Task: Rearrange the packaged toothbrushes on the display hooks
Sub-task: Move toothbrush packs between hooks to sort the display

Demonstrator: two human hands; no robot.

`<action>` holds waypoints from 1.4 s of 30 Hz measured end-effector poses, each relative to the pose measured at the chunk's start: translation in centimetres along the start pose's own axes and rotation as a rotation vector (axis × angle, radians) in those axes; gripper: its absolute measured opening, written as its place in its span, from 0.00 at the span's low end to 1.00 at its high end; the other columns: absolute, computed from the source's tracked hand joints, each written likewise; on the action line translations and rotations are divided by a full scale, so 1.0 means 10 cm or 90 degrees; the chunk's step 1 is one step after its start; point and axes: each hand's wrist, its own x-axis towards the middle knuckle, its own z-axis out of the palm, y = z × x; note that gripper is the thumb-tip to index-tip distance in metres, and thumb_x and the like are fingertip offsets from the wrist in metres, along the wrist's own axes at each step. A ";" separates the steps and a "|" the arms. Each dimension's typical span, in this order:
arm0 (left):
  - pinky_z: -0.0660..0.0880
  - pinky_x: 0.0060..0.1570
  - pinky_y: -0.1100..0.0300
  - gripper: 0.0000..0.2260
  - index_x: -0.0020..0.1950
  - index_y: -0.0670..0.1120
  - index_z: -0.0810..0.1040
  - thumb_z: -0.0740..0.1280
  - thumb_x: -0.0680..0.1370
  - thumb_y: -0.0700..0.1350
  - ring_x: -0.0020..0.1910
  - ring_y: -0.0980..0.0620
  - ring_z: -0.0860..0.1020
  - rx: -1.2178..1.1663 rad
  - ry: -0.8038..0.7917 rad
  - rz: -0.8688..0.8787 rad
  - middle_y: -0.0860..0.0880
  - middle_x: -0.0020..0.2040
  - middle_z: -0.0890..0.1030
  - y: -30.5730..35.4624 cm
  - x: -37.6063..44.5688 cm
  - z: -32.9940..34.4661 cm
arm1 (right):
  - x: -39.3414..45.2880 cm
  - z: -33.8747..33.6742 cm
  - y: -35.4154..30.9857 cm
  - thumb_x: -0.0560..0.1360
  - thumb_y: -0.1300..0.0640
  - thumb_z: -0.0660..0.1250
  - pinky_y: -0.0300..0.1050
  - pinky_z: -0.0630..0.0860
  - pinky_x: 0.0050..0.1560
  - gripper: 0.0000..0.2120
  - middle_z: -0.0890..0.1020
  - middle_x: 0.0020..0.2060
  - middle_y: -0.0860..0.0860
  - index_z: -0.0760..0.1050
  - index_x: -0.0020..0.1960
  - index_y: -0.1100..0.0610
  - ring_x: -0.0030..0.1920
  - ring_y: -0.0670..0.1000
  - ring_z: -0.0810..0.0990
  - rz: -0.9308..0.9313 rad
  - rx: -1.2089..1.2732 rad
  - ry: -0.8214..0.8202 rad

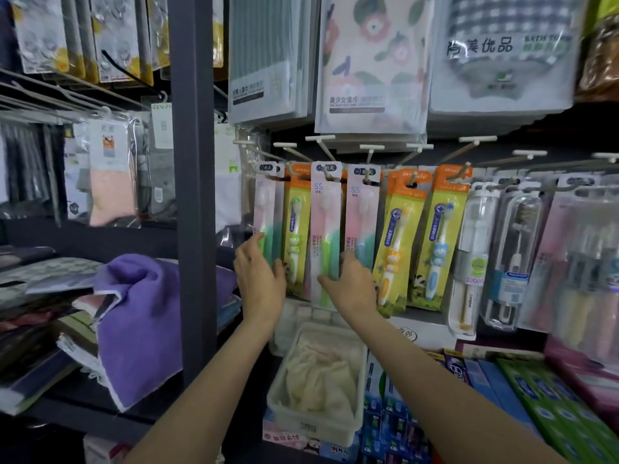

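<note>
Packaged toothbrushes hang in a row on white display hooks (321,139). From the left: a pink-green SS pack (264,202), a yellow child's pack with a green brush (296,226), a second pink-green SS pack (324,226), a third SS pack (363,209), then yellow packs with an orange brush (397,242) and a blue brush (438,242). My left hand (259,272) reaches up with straight fingers, touching the bottom of the leftmost pack. My right hand (351,283) pinches the lower edge of the second SS pack between thumb and fingers.
Clear-cased toothbrushes (475,249) hang further right. Packaged towels (371,61) hang above the hooks. Below sit a white plastic bin (318,423) with cloth and boxed toothpaste (549,400). A dark shelf post (194,162) and a purple towel (140,316) stand left.
</note>
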 end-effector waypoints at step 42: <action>0.67 0.56 0.60 0.19 0.65 0.40 0.66 0.65 0.75 0.36 0.56 0.50 0.70 -0.053 -0.086 0.056 0.43 0.60 0.68 0.30 -0.44 0.02 | -0.30 -0.97 0.67 0.77 0.65 0.62 0.36 0.67 0.32 0.20 0.74 0.47 0.47 0.63 0.67 0.56 0.42 0.50 0.76 -0.033 0.185 0.169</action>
